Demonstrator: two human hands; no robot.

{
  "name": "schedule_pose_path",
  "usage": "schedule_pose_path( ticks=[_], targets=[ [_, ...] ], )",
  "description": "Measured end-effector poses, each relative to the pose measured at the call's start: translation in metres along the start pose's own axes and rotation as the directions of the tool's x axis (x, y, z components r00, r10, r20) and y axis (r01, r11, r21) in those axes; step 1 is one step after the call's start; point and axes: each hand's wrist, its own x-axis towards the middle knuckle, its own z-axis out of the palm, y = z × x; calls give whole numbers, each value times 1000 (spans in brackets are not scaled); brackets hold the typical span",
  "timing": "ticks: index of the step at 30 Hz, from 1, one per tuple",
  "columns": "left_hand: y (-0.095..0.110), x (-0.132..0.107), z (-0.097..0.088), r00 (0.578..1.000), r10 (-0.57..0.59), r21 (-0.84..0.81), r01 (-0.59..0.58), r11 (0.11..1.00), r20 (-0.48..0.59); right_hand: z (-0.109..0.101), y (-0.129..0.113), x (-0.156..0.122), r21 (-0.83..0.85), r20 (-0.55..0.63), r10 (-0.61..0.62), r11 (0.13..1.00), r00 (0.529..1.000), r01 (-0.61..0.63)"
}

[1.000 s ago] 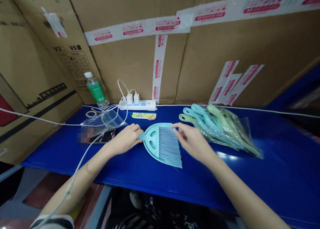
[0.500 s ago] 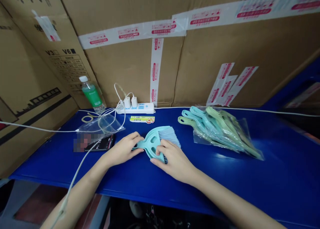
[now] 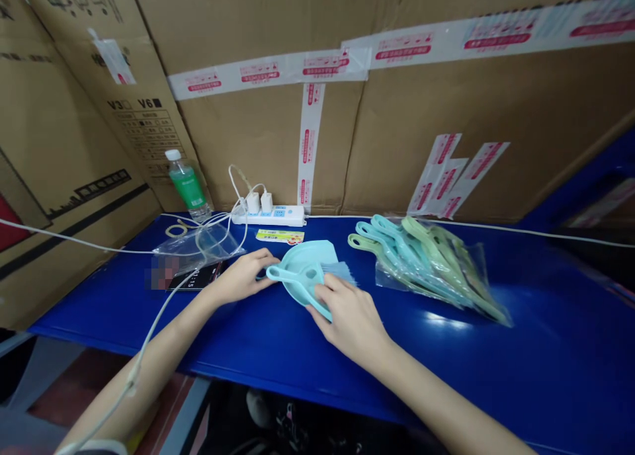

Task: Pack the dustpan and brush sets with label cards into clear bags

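A light blue dustpan (image 3: 308, 251) and a matching hand brush (image 3: 301, 278) are held over the blue table, the brush lying in front of the pan with pale bristles pointing right. My left hand (image 3: 247, 276) pinches the handle end of the dustpan, which is mostly hidden behind the brush handle. Around the brush head my right hand (image 3: 351, 315) is closed, thumb below near the pan's lower edge and fingers over the brush. Right of the hands lie several green and blue brush-and-dustpan sets (image 3: 421, 260) in clear plastic bags.
A power strip (image 3: 290, 215) with chargers and loose white cables stands at the back. A bottle with a green label (image 3: 188, 185), a clear plastic bag (image 3: 223, 242), a phone (image 3: 196, 280) and a yellow packet (image 3: 278, 235) are nearby. Cardboard (image 3: 258, 131) walls the rear.
The brush, earlier nested squarely over the dustpan, has shifted toward me and tilted, so more of the pan's inside shows behind it. Both hands remain at the set; the view has moved slightly.
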Motion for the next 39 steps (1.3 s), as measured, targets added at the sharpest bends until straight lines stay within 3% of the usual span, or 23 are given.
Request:
schedule_pose_path(
  ticks=[7,15,21,27,33,39],
  targets=[
    [-19,36,1,987,-61,228,94,969,-147,-11,1,-3,-56,97,27,998,995,-21],
    [-36,98,4,989,-98,230,122,965,-115,-16,1,-4,-93,163,49,995,985,-34],
    [-48,129,12,985,-153,270,169,948,-79,-15,0,-2,-125,252,33,992,967,-1],
    [-54,142,13,977,-204,324,214,922,-63,-13,4,3,-180,319,108,982,941,-51],
    [-54,143,16,977,-203,362,213,908,-67,-14,11,8,-204,296,182,971,938,-124],
    [-44,135,21,981,-146,377,186,907,-130,-5,16,13,-157,240,179,977,954,-143]
  ],
)
